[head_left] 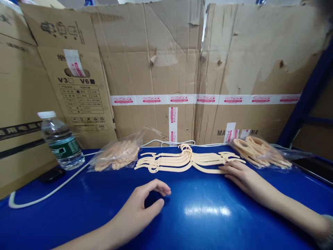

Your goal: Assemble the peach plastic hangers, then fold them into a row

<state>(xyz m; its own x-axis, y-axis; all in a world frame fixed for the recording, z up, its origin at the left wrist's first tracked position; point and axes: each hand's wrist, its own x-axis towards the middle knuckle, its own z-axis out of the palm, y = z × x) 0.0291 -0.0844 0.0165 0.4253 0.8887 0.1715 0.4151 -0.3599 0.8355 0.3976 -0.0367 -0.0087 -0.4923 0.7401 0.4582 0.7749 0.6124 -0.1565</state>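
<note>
Several cream plastic clothes hangers (pixel 174 160) lie overlapped in a row on the blue table, their hooks bunched at the middle and pointing away from me. My right hand (pixel 238 173) is at the right end of the nearest hanger, its fingers closed over that arm's tip; the tip itself is hidden. In front of the row, to the left, my left hand (pixel 148 199) hovers with fingers curved and thumb apart, holding nothing. A clear plastic bag of hangers (pixel 118 154) lies left of the row, and another bagged bundle of hangers (pixel 260 152) lies to its right.
A water bottle (pixel 62 142) with a white cap stands at the left beside a dark object (pixel 52 174). A white cable (pixel 52 194) runs across the blue table (pixel 203 222). Cardboard sheets (pixel 156 69) wall off the back. A dark flat device (pixel 316 168) lies at the right edge.
</note>
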